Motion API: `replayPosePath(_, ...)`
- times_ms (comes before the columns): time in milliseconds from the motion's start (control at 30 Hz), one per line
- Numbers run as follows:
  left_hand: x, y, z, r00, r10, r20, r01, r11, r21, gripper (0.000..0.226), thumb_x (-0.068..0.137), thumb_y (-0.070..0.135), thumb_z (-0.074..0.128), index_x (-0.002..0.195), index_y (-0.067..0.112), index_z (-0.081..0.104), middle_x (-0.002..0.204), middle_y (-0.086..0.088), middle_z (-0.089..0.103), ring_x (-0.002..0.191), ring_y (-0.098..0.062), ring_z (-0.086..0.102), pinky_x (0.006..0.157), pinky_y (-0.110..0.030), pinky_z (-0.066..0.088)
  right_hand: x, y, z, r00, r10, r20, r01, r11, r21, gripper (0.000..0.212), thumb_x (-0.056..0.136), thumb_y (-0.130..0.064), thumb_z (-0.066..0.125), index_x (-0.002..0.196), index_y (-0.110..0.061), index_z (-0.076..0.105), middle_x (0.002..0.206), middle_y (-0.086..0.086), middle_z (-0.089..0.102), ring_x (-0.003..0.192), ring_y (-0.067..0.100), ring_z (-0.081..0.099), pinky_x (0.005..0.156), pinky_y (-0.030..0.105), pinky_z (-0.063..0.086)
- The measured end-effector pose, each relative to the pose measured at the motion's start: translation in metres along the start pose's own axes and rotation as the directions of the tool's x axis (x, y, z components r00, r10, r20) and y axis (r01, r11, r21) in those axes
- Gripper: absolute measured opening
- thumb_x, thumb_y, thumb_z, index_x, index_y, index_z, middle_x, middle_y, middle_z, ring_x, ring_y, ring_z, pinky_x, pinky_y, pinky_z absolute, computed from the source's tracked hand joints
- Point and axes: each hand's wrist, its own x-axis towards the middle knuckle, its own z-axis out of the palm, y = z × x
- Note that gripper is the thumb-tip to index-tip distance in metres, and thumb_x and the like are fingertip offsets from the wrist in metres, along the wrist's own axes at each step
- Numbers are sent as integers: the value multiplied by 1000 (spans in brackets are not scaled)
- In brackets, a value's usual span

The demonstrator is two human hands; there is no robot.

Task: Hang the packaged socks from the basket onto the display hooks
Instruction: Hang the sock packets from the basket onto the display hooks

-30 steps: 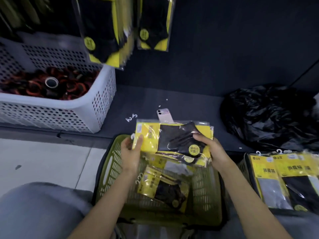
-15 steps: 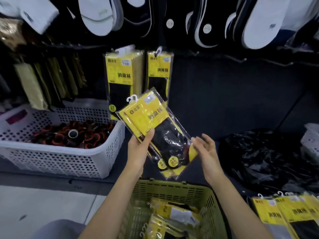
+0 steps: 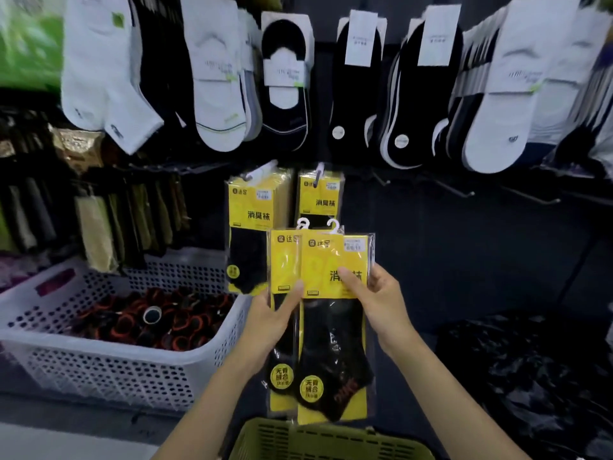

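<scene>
Two sock packs are held upright, overlapped, above the green basket point(image 3: 331, 439), whose rim is seen directly below the wrists.

- Left hand point(image 3: 268, 322): the rear pack point(image 3: 283, 260) is gripped at mid-height. The thumb is laid up across its face to the seam where the front pack overlaps. The other fingers are hidden behind the plastic, so their spread cannot be told.
- Right hand point(image 3: 381, 300): the front pack point(image 3: 335, 327) is pinched on its yellow card. The thumb is pressed over the printed characters, and the fingers point(image 3: 381, 277) are curled round the right edge.
- White plastic hanger tabs point(image 3: 333, 225) are seen at the top of both packs, well above the thumbs and free of any hook.
- Just beyond those tabs, matching hung packs point(image 3: 252, 207) are carried on two display hooks point(image 3: 319, 172), with the thicker stack to the left.
- Bare hooks point(image 3: 454, 190) are noted on the dark panel, up and right of the right hand.
- Loose socks point(image 3: 215, 78), white and black, are hung in a row far above both hands.
- A white crate point(image 3: 116, 360) of dark rolled items is noted left of the left hand.
- A black plastic bag point(image 3: 530, 376) is noted right of the right forearm.
</scene>
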Motion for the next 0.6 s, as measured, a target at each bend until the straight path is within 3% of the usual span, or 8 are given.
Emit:
replayPosePath(67, 4, 2, -6, 1000, -16, 15, 17, 998, -58, 44, 68, 70, 50, 88, 35, 67, 90, 23, 69, 91, 6, 60, 81, -15, 43, 5, 0, 1, 1000, 24, 10, -24, 999, 25, 19, 86, -22, 65, 105, -22, 65, 99, -5, 75, 90, 9, 71, 66, 15, 54)
replayPosePath(133, 11, 4, -15, 1000, 10, -3, -10, 997, -79, 37, 70, 68, 50, 67, 34, 65, 70, 20, 64, 68, 7, 58, 69, -7, 42, 12, 1, 2, 999, 41, 22, -41, 999, 26, 18, 90, -23, 61, 107, -21, 64, 99, -4, 75, 89, 10, 71, 65, 15, 54)
replayPosePath(200, 21, 6, -28, 996, 67, -61, -70, 996, -46, 38, 74, 65, 51, 64, 30, 62, 67, 11, 58, 64, -6, 56, 72, -16, 43, 21, -1, 3, 999, 35, 19, -35, 999, 5, 17, 93, -25, 55, 107, -22, 64, 97, -6, 75, 88, 7, 71, 64, 13, 53)
replayPosePath(267, 34, 9, -42, 984, 134, -120, -137, 990, -19, 47, 80, 61, 51, 79, 17, 66, 80, 0, 59, 76, -15, 55, 80, -28, 39, 33, -5, 6, 1000, 3, -7, -3, 1000, -26, 16, 95, -27, 53, 105, -24, 65, 95, -9, 75, 88, 6, 71, 65, 13, 54)
replayPosePath(333, 46, 18, -54, 966, 189, -176, -189, 982, 17, 59, 80, 61, 50, 75, 3, 57, 74, -6, 50, 70, -17, 47, 70, -30, 38, 48, -12, 9, 999, -34, -38, 32, 998, -48, 15, 95, -27, 53, 103, -25, 65, 94, -10, 75, 88, 5, 70, 66, 13, 54)
replayPosePath(467, 62, 40, -67, 912, 307, -273, -288, 951, 110, 52, 80, 59, 51, 57, 18, 29, 45, 10, 28, 39, -2, 26, 40, -11, 27, 78, -22, 16, 996, -52, -73, 46, 995, -88, 13, 96, -27, 52, 98, -28, 65, 92, -9, 74, 87, 4, 69, 76, 19, 53)
replayPosePath(600, 75, 48, -73, 899, 279, -337, -265, 960, 88, 50, 86, 52, 52, 58, 21, 25, 42, 12, 25, 38, -2, 25, 57, -22, 35, 100, -17, 25, 997, -34, -72, 23, 990, -138, 15, 96, -26, 53, 102, -19, 65, 94, -4, 73, 88, 5, 69, 76, 20, 52)
